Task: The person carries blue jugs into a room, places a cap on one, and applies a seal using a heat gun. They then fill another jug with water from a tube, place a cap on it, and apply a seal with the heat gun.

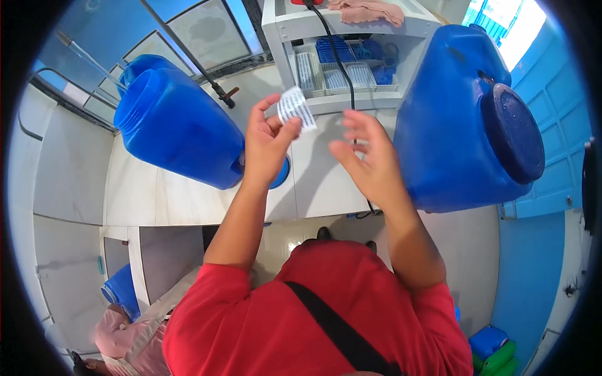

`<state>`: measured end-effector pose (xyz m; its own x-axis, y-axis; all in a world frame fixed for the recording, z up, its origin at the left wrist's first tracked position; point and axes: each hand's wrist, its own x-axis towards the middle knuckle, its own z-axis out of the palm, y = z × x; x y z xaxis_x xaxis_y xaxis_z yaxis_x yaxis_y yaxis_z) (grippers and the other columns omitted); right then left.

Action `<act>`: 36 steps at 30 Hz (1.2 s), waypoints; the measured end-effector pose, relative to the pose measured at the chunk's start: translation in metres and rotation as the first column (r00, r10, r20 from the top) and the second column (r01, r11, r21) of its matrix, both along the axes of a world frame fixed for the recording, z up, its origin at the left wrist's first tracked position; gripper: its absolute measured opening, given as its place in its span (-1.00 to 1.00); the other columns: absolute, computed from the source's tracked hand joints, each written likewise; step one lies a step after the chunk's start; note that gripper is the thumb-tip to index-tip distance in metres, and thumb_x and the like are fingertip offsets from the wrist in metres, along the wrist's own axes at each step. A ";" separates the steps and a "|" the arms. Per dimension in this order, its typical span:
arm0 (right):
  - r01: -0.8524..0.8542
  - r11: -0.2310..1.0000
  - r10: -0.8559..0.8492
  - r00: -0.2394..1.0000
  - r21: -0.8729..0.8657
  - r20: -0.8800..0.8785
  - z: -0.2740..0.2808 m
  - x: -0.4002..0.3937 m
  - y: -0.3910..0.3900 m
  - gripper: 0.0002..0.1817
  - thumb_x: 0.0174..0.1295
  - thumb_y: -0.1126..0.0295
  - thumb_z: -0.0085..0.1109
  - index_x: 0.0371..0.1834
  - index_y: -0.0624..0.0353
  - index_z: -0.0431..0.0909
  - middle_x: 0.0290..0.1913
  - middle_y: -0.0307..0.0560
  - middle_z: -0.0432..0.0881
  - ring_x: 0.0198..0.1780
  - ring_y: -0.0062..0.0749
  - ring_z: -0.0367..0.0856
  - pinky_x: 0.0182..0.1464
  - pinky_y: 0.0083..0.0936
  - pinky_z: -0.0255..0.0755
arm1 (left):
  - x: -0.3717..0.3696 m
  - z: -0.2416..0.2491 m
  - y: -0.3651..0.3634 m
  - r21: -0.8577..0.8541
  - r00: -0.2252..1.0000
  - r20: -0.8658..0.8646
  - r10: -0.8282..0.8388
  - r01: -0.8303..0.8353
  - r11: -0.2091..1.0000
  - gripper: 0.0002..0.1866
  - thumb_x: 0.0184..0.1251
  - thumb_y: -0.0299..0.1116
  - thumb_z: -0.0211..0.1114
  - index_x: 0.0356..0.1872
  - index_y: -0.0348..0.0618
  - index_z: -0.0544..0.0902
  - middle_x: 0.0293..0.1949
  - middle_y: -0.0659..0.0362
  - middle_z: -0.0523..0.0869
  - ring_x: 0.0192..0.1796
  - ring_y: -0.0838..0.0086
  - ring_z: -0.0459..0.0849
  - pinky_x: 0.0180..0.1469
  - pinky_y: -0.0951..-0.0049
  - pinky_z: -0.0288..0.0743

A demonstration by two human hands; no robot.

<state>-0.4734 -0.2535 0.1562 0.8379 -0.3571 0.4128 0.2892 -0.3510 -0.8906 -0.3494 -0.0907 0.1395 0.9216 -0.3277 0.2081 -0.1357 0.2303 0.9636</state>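
My left hand (268,139) pinches a small white label (295,108) with printed lines of text, held up above the counter. To its right, my right hand (371,155) is raised with the fingers apart and slightly blurred, holding nothing. A blue plastic drum (188,119) with an uncapped mouth stands left of my left hand. A round blue lid (282,174) lies on the counter, partly hidden by my left wrist. Close by my right hand is a larger blue drum (439,125), its dark screw lid (514,135) on.
The white tiled counter (188,200) carries a white shelf unit (364,103) with baskets of small items. A black cable (338,56) hangs down its front. A pink cloth (370,11) lies on top. Behind is a tap (227,97). A person in pink (119,332) is at lower left.
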 end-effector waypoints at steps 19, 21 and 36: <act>-0.390 0.746 0.471 0.882 0.541 -0.014 -0.038 0.086 0.035 -0.78 0.33 0.30 0.34 -0.22 0.27 0.67 0.17 0.04 0.58 -0.02 -0.53 0.56 0.01 -0.50 0.45 | -0.004 -0.016 0.045 0.043 0.994 -0.066 0.082 -0.079 0.996 -0.75 0.53 -0.39 0.14 0.11 -0.25 0.53 -0.11 0.12 0.73 -0.17 0.55 0.71 -0.18 0.55 0.63; -0.351 0.786 0.490 0.855 0.508 -0.168 -0.037 0.092 0.043 -0.67 0.26 0.18 0.40 -0.17 0.26 0.66 0.23 0.09 0.50 0.02 -0.43 0.58 0.03 -0.45 0.48 | 0.000 -0.015 0.057 0.015 0.900 -0.436 -0.005 0.012 1.000 -0.77 0.53 -0.30 0.19 -0.01 -0.25 0.60 -0.07 0.13 0.72 -0.16 0.55 0.69 -0.18 0.56 0.62; 0.110 0.814 -0.421 0.790 -0.571 -0.447 0.170 0.324 -0.060 -0.36 0.18 -0.13 0.26 -0.07 0.35 0.61 -0.27 0.18 0.70 -0.32 -0.10 0.70 -0.20 -0.20 0.57 | -0.058 -0.067 0.097 0.277 0.979 -0.198 -0.049 0.104 0.955 -0.65 0.21 -0.46 0.45 0.00 -0.27 0.61 -0.11 0.17 0.71 -0.11 0.55 0.68 -0.04 0.50 0.62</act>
<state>-0.1496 -0.3132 0.3257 0.8713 -0.4773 0.1138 -0.3481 -0.7647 -0.5423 -0.4076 0.0058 0.0728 0.9047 -0.4189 -0.0776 0.0601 -0.0549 0.9967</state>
